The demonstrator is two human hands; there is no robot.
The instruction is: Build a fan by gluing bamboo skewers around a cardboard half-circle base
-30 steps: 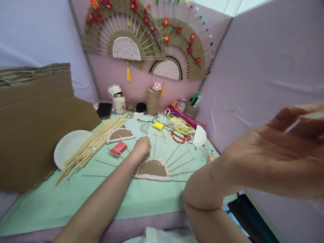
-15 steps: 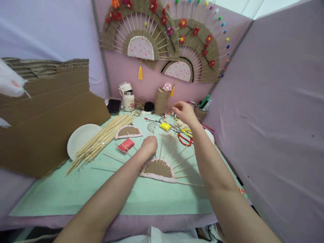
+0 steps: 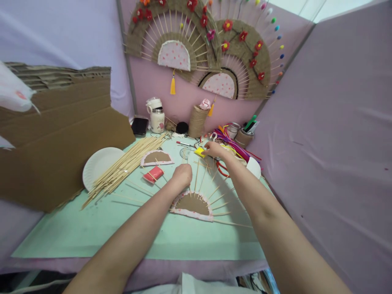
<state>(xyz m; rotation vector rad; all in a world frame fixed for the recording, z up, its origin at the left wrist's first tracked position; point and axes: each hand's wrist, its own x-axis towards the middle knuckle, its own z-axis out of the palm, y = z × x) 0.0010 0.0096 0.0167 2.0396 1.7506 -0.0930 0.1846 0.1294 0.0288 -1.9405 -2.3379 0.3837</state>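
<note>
My left hand (image 3: 183, 175) is closed low over the table, on a thin bamboo stick at the upper left of a half-round cardboard piece (image 3: 193, 203). This piece has a pinkish-white spotted rim, and several bamboo sticks (image 3: 218, 190) fan out from it. My right hand (image 3: 216, 150) reaches past the fan with its fingers curved and apart, at the right edge of a small yellow packet (image 3: 199, 152); whether it touches the packet I cannot tell. Red-handled scissors (image 3: 223, 169) lie partly hidden under my right forearm.
A bundle of bamboo sticks (image 3: 127, 165) overlaps a white paper plate (image 3: 97, 165) on the left. Nearby lie a red packet (image 3: 153, 174) and a smaller half-round piece (image 3: 157, 157). Behind stand a bottle (image 3: 157, 120), a twine roll (image 3: 197, 121), a pen holder (image 3: 244, 138) and purple pipe cleaners (image 3: 240, 149).
My right hand has moved down and slightly left to the yellow packet, uncovering the coloured pipe cleaners behind. My left hand stays at the fan. The view has shifted slightly.
</note>
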